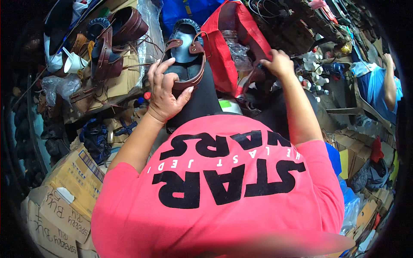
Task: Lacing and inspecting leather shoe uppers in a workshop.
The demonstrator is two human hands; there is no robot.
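A brown leather shoe upper [196, 48] with a dark lining and gathered toe edge rests over my dark-trousered leg. My left hand [167, 88] is closed on its heel end, fingers along the side and thumb at the rim. To the right stands a red bag [215, 47], its mouth spread, with crumpled clear plastic [238, 56] inside. My right hand [279, 64] is at the bag's right edge, with its fingers curled over the red rim and the thumb pointing inward. The fingertips are partly hidden there.
More brown shoe uppers [105, 60] lie on cardboard at the left, beside a white cup [74, 62]. Several small white bottles [312, 64] stand at the right. Cardboard boxes [73, 185] fill the lower left. Another person in a blue shirt [376, 90] is at the far right.
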